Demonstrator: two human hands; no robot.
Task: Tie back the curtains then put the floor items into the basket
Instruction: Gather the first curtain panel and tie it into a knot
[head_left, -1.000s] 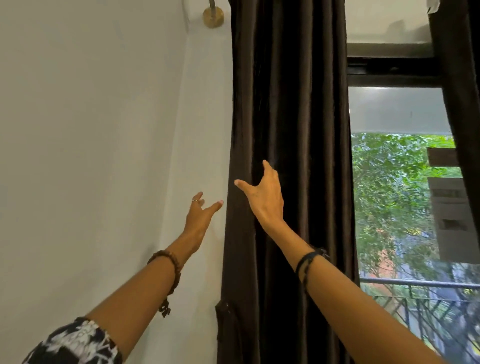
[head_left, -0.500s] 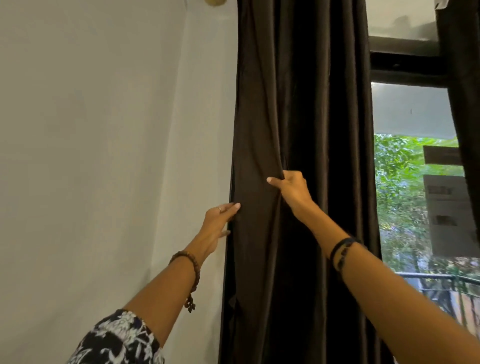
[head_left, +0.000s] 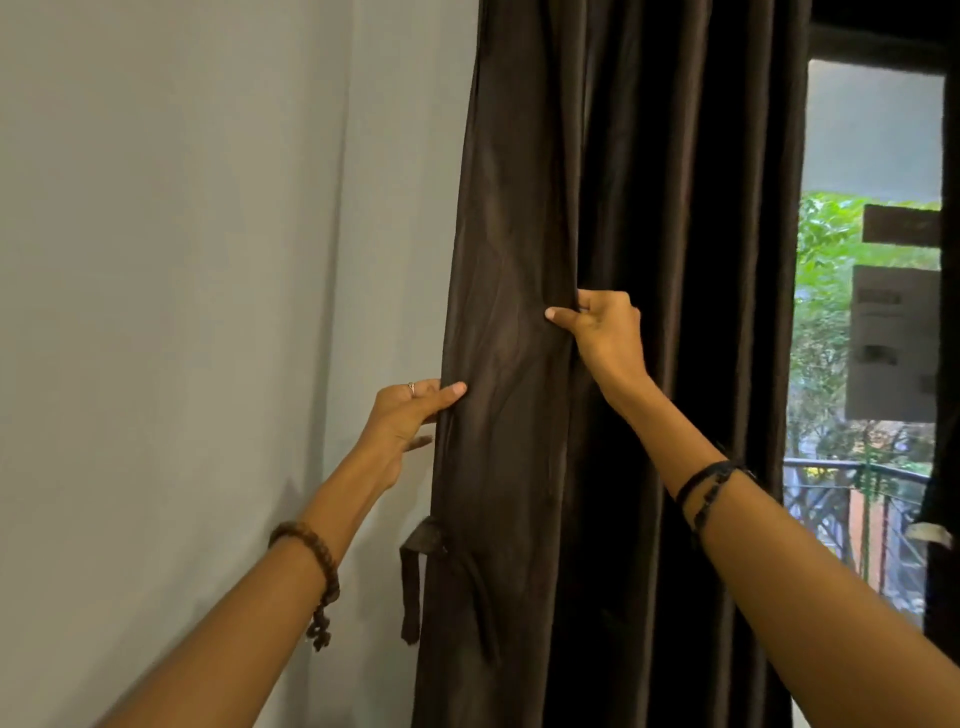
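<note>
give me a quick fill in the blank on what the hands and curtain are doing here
1. The right hand grips a fold of the dark brown ____.
2. The left hand holds the curtain at the edge nearest the ____.
3. A fabric tie hangs loose ____ the left hand.

Missing words: curtain; wall; below

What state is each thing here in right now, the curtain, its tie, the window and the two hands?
Dark curtain: hanging, gathered toward the wall, not tied.
Tie strap: dangling loose at the curtain's edge.
Left hand: pinching the curtain's edge.
Right hand: gripping a fold.
Window: partly uncovered.
</note>
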